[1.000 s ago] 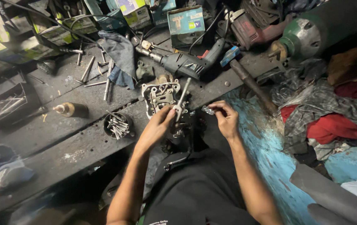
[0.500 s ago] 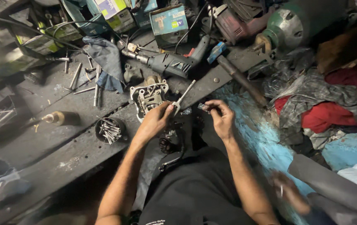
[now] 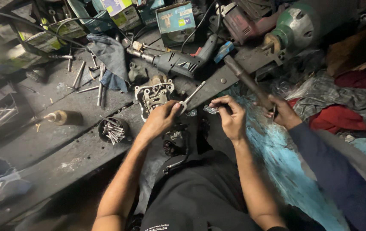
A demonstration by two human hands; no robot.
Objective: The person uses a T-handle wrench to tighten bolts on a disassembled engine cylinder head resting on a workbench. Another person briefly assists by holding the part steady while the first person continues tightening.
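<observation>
My left hand (image 3: 159, 121) is pinching a thin metal tool (image 3: 191, 97), right hand (image 3: 230, 116) pinching some tiny shiny part (image 3: 210, 110) I can't really make out.

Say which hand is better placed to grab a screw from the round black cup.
Left, probably. The left hand holds a thin metal tool but sits nearest the cup; the right hand pinches a small shiny part farther away.

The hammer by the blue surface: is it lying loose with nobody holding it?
No: a co-worker's hand in a dark blue sleeve grips the hammer by its handle, to the right of the person's right hand.
</observation>
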